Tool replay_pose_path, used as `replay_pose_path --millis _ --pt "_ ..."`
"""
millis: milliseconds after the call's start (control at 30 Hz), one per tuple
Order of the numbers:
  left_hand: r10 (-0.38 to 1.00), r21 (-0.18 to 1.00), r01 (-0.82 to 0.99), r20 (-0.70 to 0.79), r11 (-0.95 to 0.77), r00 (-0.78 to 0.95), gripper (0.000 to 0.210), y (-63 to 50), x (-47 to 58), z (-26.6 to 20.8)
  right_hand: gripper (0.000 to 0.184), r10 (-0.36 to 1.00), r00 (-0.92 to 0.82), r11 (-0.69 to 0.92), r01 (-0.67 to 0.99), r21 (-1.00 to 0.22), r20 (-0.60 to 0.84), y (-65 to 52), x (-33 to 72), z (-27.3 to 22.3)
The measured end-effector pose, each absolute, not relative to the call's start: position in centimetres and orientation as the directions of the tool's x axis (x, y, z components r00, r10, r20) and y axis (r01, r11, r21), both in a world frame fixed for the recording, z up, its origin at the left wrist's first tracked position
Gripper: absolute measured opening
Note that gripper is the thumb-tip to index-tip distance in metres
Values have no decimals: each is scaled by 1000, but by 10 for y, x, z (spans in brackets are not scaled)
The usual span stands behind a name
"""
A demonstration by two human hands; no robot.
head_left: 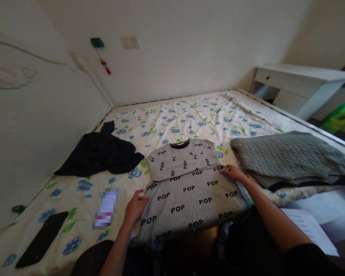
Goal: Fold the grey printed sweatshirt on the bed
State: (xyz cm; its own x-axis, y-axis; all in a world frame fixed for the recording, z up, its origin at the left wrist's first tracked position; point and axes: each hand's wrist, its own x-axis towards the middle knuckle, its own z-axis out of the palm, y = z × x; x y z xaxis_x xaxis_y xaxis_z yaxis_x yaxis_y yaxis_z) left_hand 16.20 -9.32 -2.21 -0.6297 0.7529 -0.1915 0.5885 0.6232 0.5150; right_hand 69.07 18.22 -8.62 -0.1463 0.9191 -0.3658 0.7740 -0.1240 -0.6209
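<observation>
A grey shirt (pixel 186 189) printed with black "POP" lettering lies in front of me, its round neckline pointing away. A crease or overlapping layer runs across its middle, and its lower end reaches the bed's near edge over my lap. At the shirt's left edge, my left hand (pixel 135 207) has its fingers bent against the fabric. My right hand (pixel 236 173) pinches the opposite edge, close to the crosswise crease. The fingertips of both hands are partly hidden by the cloth.
The shirt rests on a floral bedsheet (pixel 172 120). Dark clothing (pixel 96 155) lies left, folded knitwear (pixel 287 155) right. Nearer left are a black phone-like slab (pixel 43 239) and a blurred packet (pixel 105 209). Papers (pixel 310 230) sit lower right; a white desk (pixel 293 82) stands beyond.
</observation>
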Motion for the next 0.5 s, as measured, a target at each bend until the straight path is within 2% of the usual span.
replay_pose_path --millis 133,233,300,333,400,500 --pt "777 363 695 -164 620 -608 20 -72 169 -26 46 931 -181 -46 803 -595 -316 202 680 -96" --pt "767 259 722 -213 641 -605 21 -63 164 -31 40 893 -237 -26 821 -570 -382 217 683 -103" --pt "751 255 707 -252 660 -610 22 -55 154 -35 39 856 -244 -69 820 -567 -456 227 687 -106" --pt "743 289 685 -279 669 -608 21 -51 147 -37 38 825 -254 -105 808 -579 -504 232 690 -107" --pt "731 441 585 -356 680 -582 17 -39 131 -40 38 742 -310 -198 746 -636 -594 244 694 -107" --pt "730 734 240 -468 635 -499 25 -16 106 -41 35 701 -353 -368 566 -738 -620 267 698 -106"
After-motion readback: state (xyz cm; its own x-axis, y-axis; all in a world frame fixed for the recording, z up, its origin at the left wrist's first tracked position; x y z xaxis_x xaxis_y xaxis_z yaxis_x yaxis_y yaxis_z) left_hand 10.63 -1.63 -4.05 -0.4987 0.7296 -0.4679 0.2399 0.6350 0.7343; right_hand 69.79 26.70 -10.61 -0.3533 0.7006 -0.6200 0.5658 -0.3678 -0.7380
